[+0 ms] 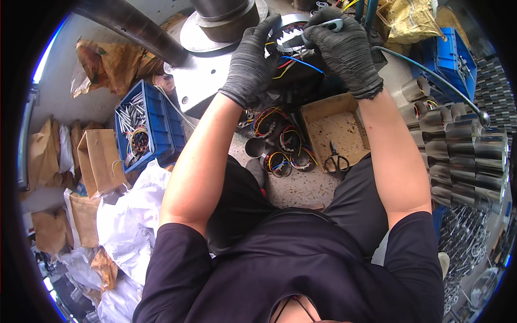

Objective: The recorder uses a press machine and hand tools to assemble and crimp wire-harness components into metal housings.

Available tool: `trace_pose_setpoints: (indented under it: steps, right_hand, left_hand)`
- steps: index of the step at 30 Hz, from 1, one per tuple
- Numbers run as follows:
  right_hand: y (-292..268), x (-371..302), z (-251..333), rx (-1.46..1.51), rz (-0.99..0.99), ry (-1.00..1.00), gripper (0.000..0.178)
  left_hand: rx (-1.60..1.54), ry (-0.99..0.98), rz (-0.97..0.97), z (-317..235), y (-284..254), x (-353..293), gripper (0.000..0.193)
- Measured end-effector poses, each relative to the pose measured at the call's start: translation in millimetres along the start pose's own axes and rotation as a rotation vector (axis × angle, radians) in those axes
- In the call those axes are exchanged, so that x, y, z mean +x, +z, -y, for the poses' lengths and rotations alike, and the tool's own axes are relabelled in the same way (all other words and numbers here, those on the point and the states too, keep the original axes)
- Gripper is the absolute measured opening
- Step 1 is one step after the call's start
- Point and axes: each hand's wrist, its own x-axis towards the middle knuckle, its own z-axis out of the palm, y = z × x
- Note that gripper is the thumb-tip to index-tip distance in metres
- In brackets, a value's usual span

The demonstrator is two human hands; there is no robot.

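Note:
Both my hands wear dark grey knitted gloves. At the top middle a motor stator [294, 35], a metal ring with white teeth inside, has blue, red and yellow wires hanging from it. My left hand [252, 63] grips it by its left side. On the right side, my right hand [342, 49] is closed round a slim pale grey-green tool [333, 25]; its working end is hidden, so I cannot tell its kind. Coloured lead wires [301, 64] dangle between the two hands.
Several wired stators [280, 161] lie on the floor below, beside a cardboard box [323, 116] with black scissors [336, 160]. A blue crate [156, 121] of metal shafts stands left. Stacked metal cylinders [458, 151] fill the right. A steel machine base [202, 81] sits at upper left.

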Motion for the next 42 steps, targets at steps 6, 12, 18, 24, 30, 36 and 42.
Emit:
trace_pose_setpoints:
  steps: [6,12,18,24,30,36,42]
  right_hand:
    - [0,2,13,-0.440,0.069,-0.093,0.011]
    - [0,10,-3,0.116,0.128,0.010,0.005]
    - [-7,6,3,0.069,-0.036,-0.034,0.003]
    - [-6,4,3,-0.259,-0.138,-0.222,0.008]
    - [-1,10,13,-0.190,0.014,0.018,0.011]
    - [-13,14,22,-0.383,0.105,-0.021,0.016]
    - [-17,20,18,-0.286,0.195,-0.178,0.004]
  left_hand:
    - [-0.046,0.017,-0.019,2,2,-3,0.066]
    - [-0.135,-0.009,-0.013,10,5,-3,0.065]
    - [-0.313,-0.108,0.054,14,4,-6,0.070]
    - [-0.289,-0.065,0.031,11,6,-4,0.068]
    - [-0.123,-0.017,-0.003,2,0,-3,0.061]
    - [0.019,-0.003,-0.011,-5,0,-2,0.063]
    - [-0.094,0.116,0.006,-17,9,-1,0.088]
